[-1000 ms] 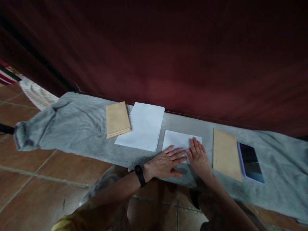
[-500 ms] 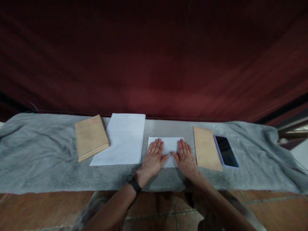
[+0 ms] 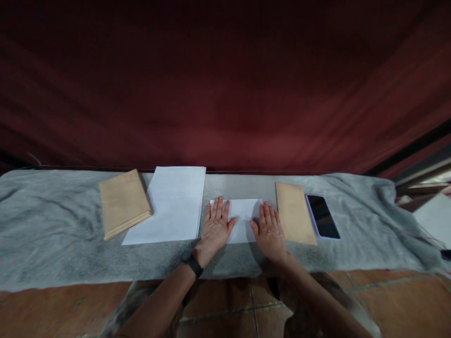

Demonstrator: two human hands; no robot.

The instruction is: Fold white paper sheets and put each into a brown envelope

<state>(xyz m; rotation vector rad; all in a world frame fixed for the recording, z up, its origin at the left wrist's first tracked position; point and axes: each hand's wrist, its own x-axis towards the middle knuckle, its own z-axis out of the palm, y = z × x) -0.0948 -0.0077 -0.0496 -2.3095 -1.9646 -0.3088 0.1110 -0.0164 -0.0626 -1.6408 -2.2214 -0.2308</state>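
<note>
Head view, looking down. 2 bare hands at work on a long counter (image 3: 239,184) spread with a rumpled gray cloth (image 3: 368,225). Small white paper (image 3: 244,217) lies flat on the cloth, between and under the hands, long sides running left to right.

Left hand (image 3: 215,230): palm down over the paper's left end. Fingers (image 3: 219,210) straight, a little apart; thumb held out toward the middle. Dark band (image 3: 194,265) on this wrist.

Right hand (image 3: 270,234): palm down at the paper's right end. Fingers straight, set closer together than on the left, thumb out toward the other thumb, thumbs apart. Nothing gripped on either side; both sets extended flat.

Left of the hands: larger white sheets (image 3: 172,206), layered at the right edge, faint crease across. A stack of brown envelopes (image 3: 125,204) overlaps their left side; faint reddish mark near its top edge. Count in the stack: cannot tell.

Right of the hands: 1 brown envelope (image 3: 295,213) near the right hand, flat, then a phone (image 3: 322,216) just beside it, screen up and dark, pale purple edge.

Behind: dark red backing (image 3: 225,108). Below: brown tiled floor (image 3: 232,298).
</note>
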